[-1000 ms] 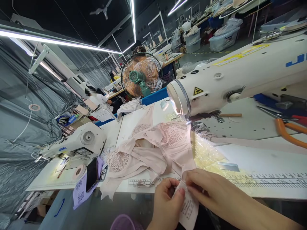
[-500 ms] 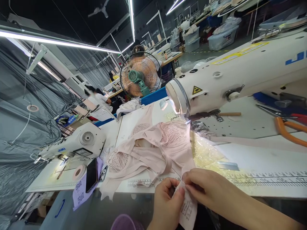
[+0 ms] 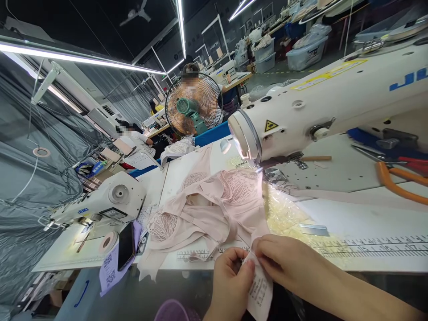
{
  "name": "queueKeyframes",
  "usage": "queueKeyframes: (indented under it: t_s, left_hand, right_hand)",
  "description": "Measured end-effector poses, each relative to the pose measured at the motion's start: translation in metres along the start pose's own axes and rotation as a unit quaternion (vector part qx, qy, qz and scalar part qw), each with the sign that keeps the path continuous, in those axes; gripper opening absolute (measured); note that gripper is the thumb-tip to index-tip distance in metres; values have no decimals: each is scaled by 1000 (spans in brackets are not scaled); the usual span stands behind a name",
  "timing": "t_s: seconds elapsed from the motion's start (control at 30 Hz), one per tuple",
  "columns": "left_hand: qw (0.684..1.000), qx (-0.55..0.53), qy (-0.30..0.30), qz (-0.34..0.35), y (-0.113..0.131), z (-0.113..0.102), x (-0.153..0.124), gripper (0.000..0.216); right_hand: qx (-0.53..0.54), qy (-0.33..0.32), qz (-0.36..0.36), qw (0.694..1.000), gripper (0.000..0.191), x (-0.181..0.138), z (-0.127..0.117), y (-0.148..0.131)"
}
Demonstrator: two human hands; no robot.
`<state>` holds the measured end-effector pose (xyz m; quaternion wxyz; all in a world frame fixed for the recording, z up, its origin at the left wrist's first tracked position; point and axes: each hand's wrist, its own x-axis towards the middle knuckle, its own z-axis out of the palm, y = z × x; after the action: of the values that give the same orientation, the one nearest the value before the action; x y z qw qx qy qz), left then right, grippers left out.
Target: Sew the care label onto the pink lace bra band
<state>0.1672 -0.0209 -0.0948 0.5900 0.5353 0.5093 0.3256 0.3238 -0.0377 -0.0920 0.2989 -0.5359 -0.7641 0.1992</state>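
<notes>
Between both hands [image 3: 254, 272], printed label [image 3: 260, 290]

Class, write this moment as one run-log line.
left hand: pinching printed label | right hand: pinching label top | pink garment: on table by sewing machine

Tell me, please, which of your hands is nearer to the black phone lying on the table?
Left. The left hand sits closer to the black phone, though well apart from it; the right hand lies farther off, beyond the printed label both pinch.
</notes>
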Motion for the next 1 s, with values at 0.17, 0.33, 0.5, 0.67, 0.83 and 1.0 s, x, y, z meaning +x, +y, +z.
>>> queueKeyframes:
  t_s: [0.17, 0.33, 0.5, 0.67, 0.83, 1.0]
  left_hand:
    - [1000, 24, -3, 10, -3, -2, 1, 34]
    - [994, 99, -7, 38, 2, -4, -1, 19]
    - [994, 104, -34, 28, 10, -7, 2, 13]
    - [986, 22, -150, -67, 10, -20, 14, 23]
    - [982, 34, -163, -86, 16, -35, 18, 27]
    - [988, 40, -111, -102, 19, -44, 16, 25]
  right_hand:
    - [-10, 15, 30, 999, 19, -1, 1, 0]
    - [138, -73, 114, 981, 20, 0, -6, 2]
    - [151, -55, -18, 987, 16, -5, -8, -3]
    - [9, -124, -181, 976, 21, -11, 1, -4]
    - [-258, -71, -369, 890, 22, 15, -4, 11]
    - [-340, 32, -309, 887, 22, 39, -40, 29]
